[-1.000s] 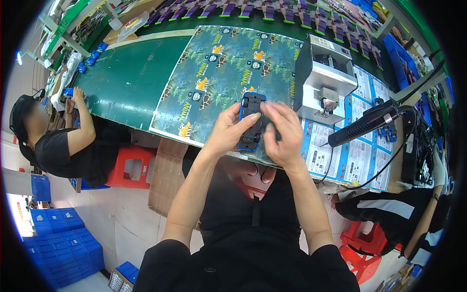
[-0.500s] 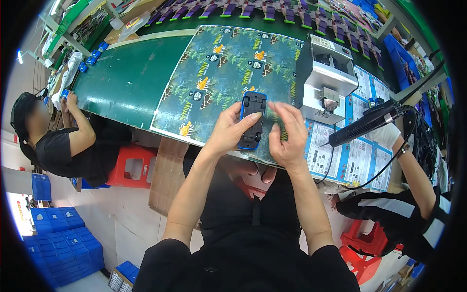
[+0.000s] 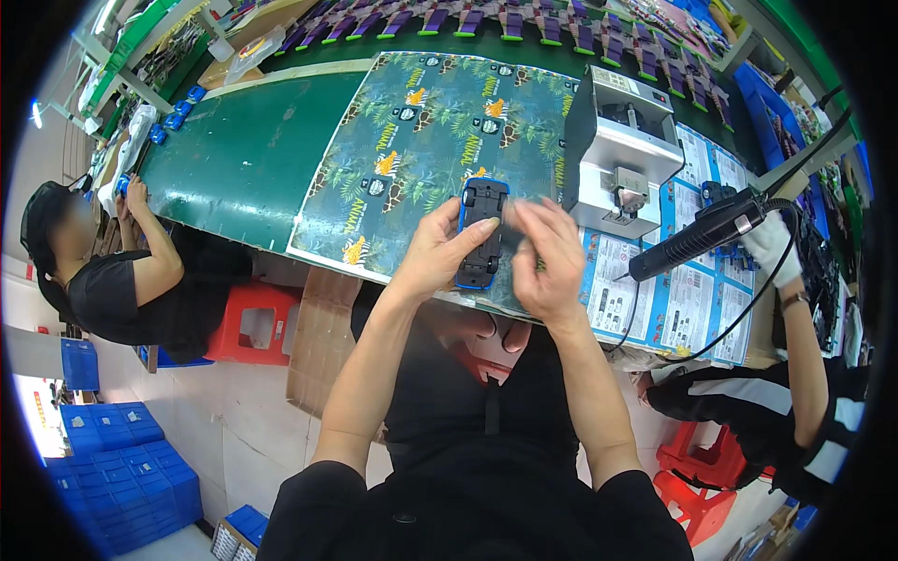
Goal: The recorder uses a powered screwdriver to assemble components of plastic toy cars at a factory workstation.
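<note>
A toy car (image 3: 484,245) with a blue rim and black underside faces bottom-up over the table's front edge. My left hand (image 3: 438,248) is closed on its left side, thumb lying across the underside. Just to the right of the car is my right hand (image 3: 549,257), open, thumb apart from the partly bent fingers. Its fingertips are blurred by motion close to the car's right edge; I cannot tell whether they touch it. Below the car lies a printed sheet (image 3: 374,140) with a jungle animal pattern.
A silver machine (image 3: 622,150) stands right of the sheet. A black electric screwdriver (image 3: 697,238) hangs near a co-worker's gloved hand (image 3: 772,248). Another person (image 3: 112,262) sits at the left by a red stool (image 3: 251,323). Purple-and-green parts (image 3: 468,23) line the far belt.
My right hand has moved slightly left, its fingers closer to the toy car. My left hand keeps its hold. The co-worker's gloved hand at the right has shifted up.
</note>
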Action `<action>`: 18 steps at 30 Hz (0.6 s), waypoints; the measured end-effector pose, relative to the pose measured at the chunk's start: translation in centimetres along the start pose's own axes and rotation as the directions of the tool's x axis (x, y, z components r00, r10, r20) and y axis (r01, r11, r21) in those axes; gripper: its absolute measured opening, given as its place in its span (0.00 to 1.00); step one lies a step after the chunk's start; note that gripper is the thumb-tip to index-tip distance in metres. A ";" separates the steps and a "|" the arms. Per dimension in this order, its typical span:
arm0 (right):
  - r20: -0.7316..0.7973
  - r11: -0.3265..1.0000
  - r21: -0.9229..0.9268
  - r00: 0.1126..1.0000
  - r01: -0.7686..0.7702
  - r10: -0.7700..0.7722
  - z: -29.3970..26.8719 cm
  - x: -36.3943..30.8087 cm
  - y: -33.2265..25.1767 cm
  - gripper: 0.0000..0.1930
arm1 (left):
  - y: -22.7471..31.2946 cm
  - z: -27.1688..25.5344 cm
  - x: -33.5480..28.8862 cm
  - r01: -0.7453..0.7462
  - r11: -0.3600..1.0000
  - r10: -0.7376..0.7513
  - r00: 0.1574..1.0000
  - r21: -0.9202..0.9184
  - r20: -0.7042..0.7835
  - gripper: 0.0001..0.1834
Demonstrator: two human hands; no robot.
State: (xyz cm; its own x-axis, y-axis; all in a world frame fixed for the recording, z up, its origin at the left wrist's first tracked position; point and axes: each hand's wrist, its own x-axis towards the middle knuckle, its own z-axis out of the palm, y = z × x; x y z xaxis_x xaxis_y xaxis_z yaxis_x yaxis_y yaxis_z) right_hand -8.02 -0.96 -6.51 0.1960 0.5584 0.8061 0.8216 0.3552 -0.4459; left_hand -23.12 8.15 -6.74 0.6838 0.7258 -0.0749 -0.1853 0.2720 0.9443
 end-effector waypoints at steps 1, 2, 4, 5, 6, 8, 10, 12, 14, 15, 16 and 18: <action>0.014 0.997 0.062 0.998 0.055 -0.056 -0.4 -0.3 0.3 0.25 | -0.1 -0.1 0.0 -0.001 1.000 0.001 1.000 0.001 -0.001 0.15; -0.006 0.996 0.070 0.998 0.058 -0.058 -0.4 -0.5 0.5 0.24 | -0.2 -0.2 0.1 0.001 1.000 -0.001 1.000 0.015 0.014 0.16; -0.034 0.997 0.063 0.999 0.035 -0.033 -0.2 -0.3 0.3 0.24 | -0.3 -0.4 0.1 0.003 1.000 -0.004 1.000 0.028 0.030 0.16; -0.062 0.998 0.055 0.998 0.012 -0.008 -0.1 -0.1 0.2 0.23 | -0.2 -0.5 0.1 0.013 1.000 -0.013 0.999 0.017 0.032 0.17; -0.062 0.998 0.054 0.998 0.011 -0.007 0.0 -0.1 0.2 0.23 | -0.2 -0.5 0.0 0.022 1.000 -0.022 0.999 0.005 0.035 0.17; -0.102 0.997 0.059 0.993 0.058 -0.052 0.1 -0.1 0.4 0.22 | 0.5 0.1 0.0 0.019 1.000 -0.019 1.000 0.006 0.011 0.17; -0.132 0.996 0.069 0.990 0.056 -0.046 0.1 0.0 0.3 0.22 | 1.1 -0.2 0.2 -0.087 0.986 0.092 0.995 0.142 -0.029 0.16; -0.154 0.996 0.072 0.987 0.045 -0.033 -0.2 -0.1 0.1 0.22 | 2.1 -1.1 1.6 -0.329 0.788 0.405 0.914 0.521 -0.036 0.17; -0.161 0.994 0.077 0.985 0.071 -0.058 -0.5 0.2 0.3 0.22 | 4.1 -1.4 3.2 -0.337 0.195 0.618 0.771 0.921 0.152 0.26; -0.162 0.994 0.080 0.985 0.071 -0.058 -0.5 0.0 0.2 0.22 | 4.5 -1.6 3.8 -0.286 -0.082 0.622 0.734 0.955 0.273 0.29; -0.172 0.995 0.084 0.984 0.059 -0.043 -0.6 -0.2 0.2 0.22 | 4.4 -1.9 4.0 -0.286 -0.088 0.624 0.731 0.954 0.276 0.29; -0.188 0.995 0.088 0.982 0.047 -0.029 -0.6 -0.1 0.5 0.22 | 3.5 -2.3 4.1 -0.416 -0.164 0.367 0.816 0.895 0.447 0.35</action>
State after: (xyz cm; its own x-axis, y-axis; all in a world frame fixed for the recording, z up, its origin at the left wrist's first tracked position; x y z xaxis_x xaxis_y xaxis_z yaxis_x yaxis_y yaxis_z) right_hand -7.26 -1.33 -6.61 0.2688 0.3970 0.8776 0.7793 0.4458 -0.4404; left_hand -22.65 13.53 -4.46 0.8051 0.4099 0.4287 0.3772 -0.9116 0.1633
